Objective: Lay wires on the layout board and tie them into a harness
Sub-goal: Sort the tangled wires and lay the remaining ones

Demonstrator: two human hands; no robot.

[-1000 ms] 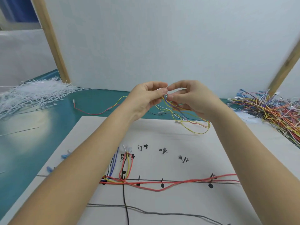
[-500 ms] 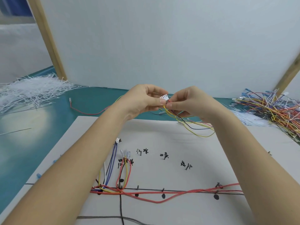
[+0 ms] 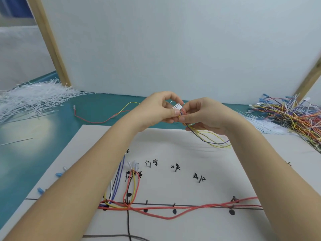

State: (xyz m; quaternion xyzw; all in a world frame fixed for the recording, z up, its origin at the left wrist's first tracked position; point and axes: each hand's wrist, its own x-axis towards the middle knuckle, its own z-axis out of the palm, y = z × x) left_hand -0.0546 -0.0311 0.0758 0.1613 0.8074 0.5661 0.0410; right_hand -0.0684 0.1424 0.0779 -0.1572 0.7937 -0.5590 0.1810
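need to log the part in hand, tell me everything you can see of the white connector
The white connector is a small, flat, plastic-looking block with ribbed slots along its upper face. It is held above the board, tilted, pinched between the left hand and the right hand. Yellow, red and dark wires trail from its lower end.

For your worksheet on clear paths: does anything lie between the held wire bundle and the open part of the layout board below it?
Nothing visible does. Both hands hold the wire bundle above bare layout board; the laid wires sit nearer the person.
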